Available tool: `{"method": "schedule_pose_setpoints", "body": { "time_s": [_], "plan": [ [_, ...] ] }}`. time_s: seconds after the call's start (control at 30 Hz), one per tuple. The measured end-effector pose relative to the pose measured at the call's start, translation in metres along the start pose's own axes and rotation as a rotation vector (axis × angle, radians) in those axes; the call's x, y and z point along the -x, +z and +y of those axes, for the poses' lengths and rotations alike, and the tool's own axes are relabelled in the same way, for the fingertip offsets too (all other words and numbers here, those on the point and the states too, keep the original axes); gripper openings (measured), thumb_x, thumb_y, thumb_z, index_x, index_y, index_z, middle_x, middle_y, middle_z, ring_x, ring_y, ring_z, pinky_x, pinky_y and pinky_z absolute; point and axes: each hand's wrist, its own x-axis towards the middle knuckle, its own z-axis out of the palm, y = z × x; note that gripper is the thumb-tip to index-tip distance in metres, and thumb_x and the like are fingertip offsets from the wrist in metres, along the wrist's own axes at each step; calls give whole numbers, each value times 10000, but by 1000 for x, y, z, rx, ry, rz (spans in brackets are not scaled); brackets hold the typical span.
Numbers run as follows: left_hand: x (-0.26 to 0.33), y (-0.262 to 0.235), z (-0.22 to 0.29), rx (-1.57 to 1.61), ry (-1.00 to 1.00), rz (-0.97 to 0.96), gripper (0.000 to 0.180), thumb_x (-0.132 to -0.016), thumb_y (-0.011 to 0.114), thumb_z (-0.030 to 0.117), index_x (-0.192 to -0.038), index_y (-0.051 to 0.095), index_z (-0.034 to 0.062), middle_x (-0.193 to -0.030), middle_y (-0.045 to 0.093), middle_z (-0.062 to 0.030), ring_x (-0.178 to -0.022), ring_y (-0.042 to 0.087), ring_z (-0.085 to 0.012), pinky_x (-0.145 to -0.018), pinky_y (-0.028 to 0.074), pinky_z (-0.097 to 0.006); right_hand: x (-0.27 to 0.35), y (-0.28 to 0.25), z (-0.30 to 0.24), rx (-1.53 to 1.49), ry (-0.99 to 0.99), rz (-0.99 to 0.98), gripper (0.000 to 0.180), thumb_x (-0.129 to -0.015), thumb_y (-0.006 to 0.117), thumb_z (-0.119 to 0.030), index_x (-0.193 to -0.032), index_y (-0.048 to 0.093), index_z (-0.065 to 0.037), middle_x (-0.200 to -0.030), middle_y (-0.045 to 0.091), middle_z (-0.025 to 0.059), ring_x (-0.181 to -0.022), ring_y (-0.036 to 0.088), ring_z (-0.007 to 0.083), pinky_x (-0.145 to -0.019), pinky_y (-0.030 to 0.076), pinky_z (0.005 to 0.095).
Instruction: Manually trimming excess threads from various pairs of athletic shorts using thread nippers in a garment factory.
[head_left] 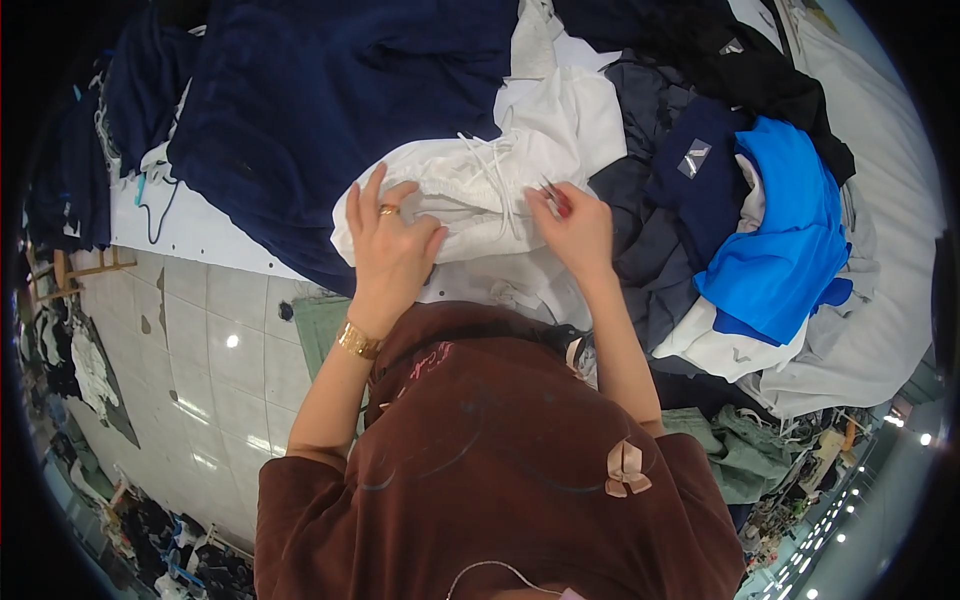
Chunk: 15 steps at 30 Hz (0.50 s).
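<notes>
A white drawstring garment (470,200) lies bunched in front of me, its gathered waistband facing up and its white cords (497,185) loose across it. My left hand (392,238) is on the left end of the garment. Its thumb and forefinger close on the waistband edge, while the other fingers are raised. At the right side of the waistband, my right hand (577,228) is closed around small red-handled thread snips (558,201). Their pointed metal blades stick up past the fingers. The right fingertips also touch the white cloth, though the exact grip there is partly hidden.
A large navy cloth pile (330,110) covers the table beyond my left hand. To the right lie dark grey garments (650,230), a navy folded piece (700,150) and a bright blue garment (785,250). Tiled floor (225,340) shows at the left, below the table edge.
</notes>
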Motion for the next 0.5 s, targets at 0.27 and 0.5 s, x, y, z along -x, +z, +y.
{"method": "schedule_pose_setpoints", "body": {
  "time_s": [0.27,0.5],
  "plan": [
    [-18,12,-25,-121,57,-101,148,-696,617,68,-839,651,77,-1041,590,-136,-1024,530,-294,-883,392,-396,-55,51,-5,-303,-139,31,281,-779,690,-274,-776,645,3,-580,574,65,-512,515,157,-473,385,270],
    [-32,6,-50,-4,-7,-155,313,-736,533,1,-1013,641,100,-988,588,-100,-793,587,-244,-699,468,-331,-17,13,-41,-592,-360,-378,220,-744,743,-177,-860,672,-3,-599,563,-6,-519,407,38,-479,344,206]
  ]
}}
